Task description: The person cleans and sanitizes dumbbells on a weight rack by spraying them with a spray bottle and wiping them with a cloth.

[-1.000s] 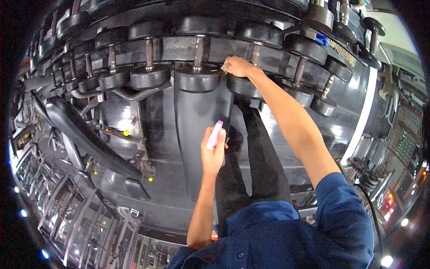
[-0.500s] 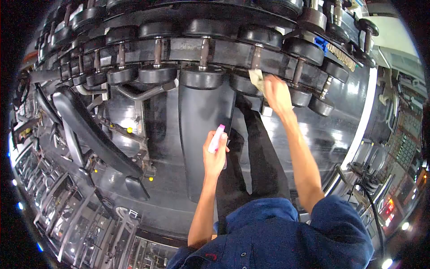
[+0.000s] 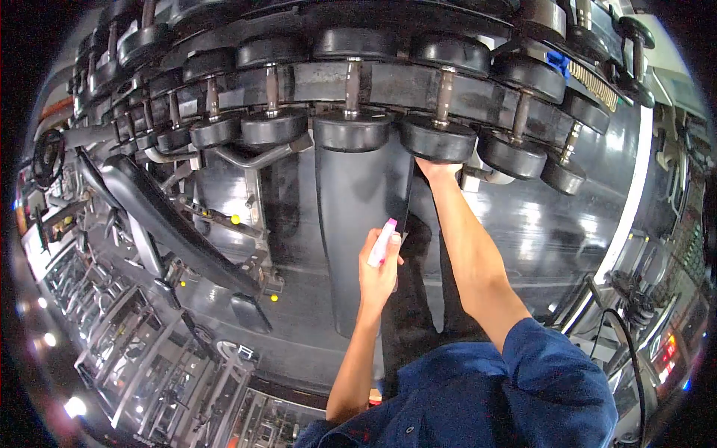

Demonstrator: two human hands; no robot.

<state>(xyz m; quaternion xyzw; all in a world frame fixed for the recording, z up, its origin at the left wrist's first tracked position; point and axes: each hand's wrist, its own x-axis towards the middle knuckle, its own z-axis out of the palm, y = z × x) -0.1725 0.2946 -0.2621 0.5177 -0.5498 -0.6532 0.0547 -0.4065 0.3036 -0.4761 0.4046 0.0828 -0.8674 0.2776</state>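
My left hand (image 3: 379, 272) is closed around a small spray bottle (image 3: 382, 248) with a white and pink head, held above the black padded bench (image 3: 358, 190). My right hand (image 3: 438, 169) reaches under the near head of a black dumbbell (image 3: 438, 140) on the rack. Its fingers are hidden behind that head, and no cloth shows there now. The dumbbell's worn metal handle (image 3: 446, 97) runs between its two round heads. Another dumbbell (image 3: 352, 134) lies just left of it, over the end of the bench.
A rack rail (image 3: 314, 82) carries a row of dumbbells, with more behind. On the left stands another padded bench (image 3: 168, 224). A blue object (image 3: 558, 63) and a coiled spring (image 3: 594, 84) are at the upper right. Gym machines (image 3: 142, 351) fill the lower left.
My right hand, which held a pale cloth beside the dumbbell's handle, has moved down and under its near head; the cloth is out of sight. My left hand still holds the bottle. The view has shifted slightly.
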